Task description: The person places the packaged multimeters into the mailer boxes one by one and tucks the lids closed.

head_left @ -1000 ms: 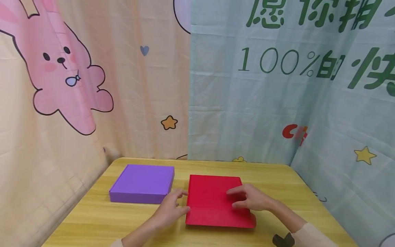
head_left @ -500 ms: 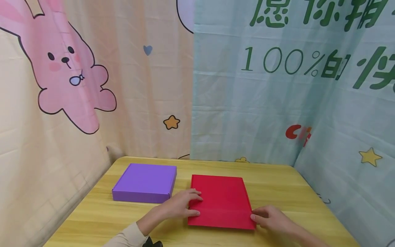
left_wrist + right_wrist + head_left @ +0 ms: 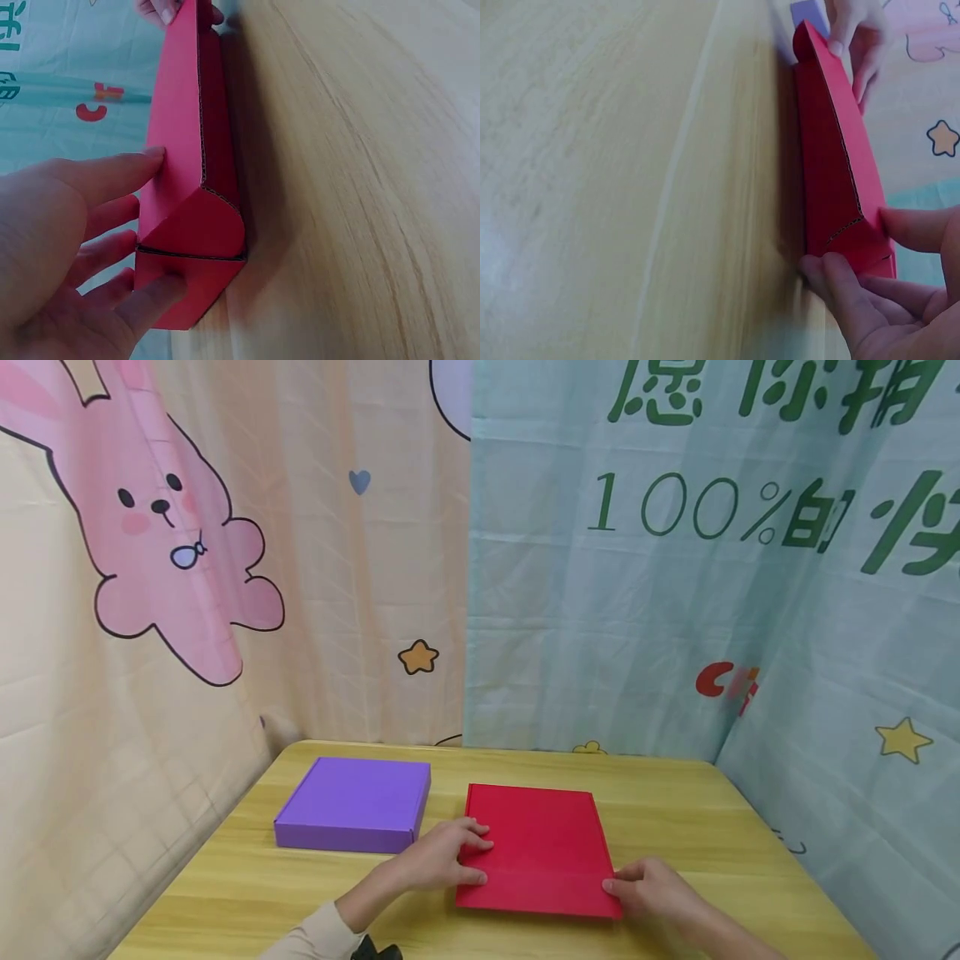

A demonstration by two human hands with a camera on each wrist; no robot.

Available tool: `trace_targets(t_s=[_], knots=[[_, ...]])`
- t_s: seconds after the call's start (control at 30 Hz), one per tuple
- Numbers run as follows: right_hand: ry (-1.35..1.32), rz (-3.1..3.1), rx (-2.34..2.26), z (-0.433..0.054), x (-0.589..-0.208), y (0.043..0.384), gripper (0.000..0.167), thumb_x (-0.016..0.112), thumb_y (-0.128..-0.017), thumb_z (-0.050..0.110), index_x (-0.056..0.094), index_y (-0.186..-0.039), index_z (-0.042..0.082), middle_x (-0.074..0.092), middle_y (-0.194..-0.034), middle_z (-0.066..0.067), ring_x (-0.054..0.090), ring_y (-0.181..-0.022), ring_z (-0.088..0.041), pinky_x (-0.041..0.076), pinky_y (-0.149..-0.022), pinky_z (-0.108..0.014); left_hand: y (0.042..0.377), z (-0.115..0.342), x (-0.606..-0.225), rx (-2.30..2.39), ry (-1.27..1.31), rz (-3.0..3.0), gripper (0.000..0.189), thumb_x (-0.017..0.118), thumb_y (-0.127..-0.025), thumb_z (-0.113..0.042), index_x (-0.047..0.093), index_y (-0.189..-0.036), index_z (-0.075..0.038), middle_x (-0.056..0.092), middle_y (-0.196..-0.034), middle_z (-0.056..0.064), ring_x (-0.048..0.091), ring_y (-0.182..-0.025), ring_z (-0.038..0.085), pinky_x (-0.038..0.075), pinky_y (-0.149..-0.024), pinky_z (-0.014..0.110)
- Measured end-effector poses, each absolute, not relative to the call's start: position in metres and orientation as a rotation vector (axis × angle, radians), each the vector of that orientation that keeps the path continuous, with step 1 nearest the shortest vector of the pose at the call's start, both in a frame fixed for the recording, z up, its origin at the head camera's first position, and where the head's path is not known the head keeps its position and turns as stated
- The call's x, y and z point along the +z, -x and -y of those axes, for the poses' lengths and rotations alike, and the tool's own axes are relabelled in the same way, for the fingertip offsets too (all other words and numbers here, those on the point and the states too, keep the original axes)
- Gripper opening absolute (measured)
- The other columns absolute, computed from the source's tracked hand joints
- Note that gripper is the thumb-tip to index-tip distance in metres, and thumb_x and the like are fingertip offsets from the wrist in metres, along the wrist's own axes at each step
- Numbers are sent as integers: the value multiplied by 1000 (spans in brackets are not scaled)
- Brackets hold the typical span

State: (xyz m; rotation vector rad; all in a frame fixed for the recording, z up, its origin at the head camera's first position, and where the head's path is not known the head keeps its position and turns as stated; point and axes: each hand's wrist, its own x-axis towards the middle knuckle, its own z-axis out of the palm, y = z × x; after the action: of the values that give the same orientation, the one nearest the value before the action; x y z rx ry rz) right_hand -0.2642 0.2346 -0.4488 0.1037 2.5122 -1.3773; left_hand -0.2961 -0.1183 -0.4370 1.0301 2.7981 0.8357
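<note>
A flat red cardboard box [image 3: 532, 847] lies on the wooden table, its lid down and the front flap [image 3: 221, 142] jutting out at the near edge. At the box's left side, my left hand [image 3: 442, 856] rests its thumb on the lid; in the left wrist view, another finger [image 3: 166, 292] touches the side wall. My right hand [image 3: 656, 893] pinches the near right corner, thumb on top and fingertips [image 3: 836, 274] against the flap's end. Parts of the fingers are hidden behind the box.
To the left, a closed purple box [image 3: 352, 802] lies near my left hand. The wooden table [image 3: 247, 893] has curtains [image 3: 375, 568] hanging close behind it and along both sides. A dark object [image 3: 375, 950] shows by my left sleeve.
My right hand has moved from above the lid to the near right corner and now pinches it. My left hand has moved right, onto the lid's left part. The purple box stays put.
</note>
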Motion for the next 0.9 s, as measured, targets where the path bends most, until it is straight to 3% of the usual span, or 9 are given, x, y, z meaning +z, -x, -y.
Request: trace_targets(t_s=[0.23,0.6,0.77,0.9], knots=[[-37,-2303,-1547,-241,-444,262,30,69,-99,9,70,-113,-17,75,-98,-17,73,-86,-23,62,-79,-38,297,118,-434,866,-1038,-2775,48,86,-85,-27,75,-126,-5,61,-140,6,50,-134,30,45,-109,43],[163,-2483,-1347,-249,-446,266,39,78,-94,21,72,-115,-11,74,-99,-10,71,-85,-22,62,-75,-38,296,122,-437,933,-991,-2740,49,85,-86,-28,73,-129,-7,58,-143,4,47,-136,31,46,-107,44],[452,-2717,-1209,-254,-442,271,63,85,-87,26,62,-133,-10,69,-120,-20,69,-101,-34,61,-79,-44,297,130,-440,1067,-969,-2687,51,85,-86,-25,70,-131,-6,50,-149,8,44,-138,35,48,-105,46],[818,-2893,-942,-257,-437,279,78,86,-84,39,57,-144,-1,57,-144,-19,58,-125,-41,56,-94,-53,300,134,-444,1072,-1015,-2695,53,86,-87,-24,68,-133,-5,47,-154,10,42,-142,37,46,-108,45]])
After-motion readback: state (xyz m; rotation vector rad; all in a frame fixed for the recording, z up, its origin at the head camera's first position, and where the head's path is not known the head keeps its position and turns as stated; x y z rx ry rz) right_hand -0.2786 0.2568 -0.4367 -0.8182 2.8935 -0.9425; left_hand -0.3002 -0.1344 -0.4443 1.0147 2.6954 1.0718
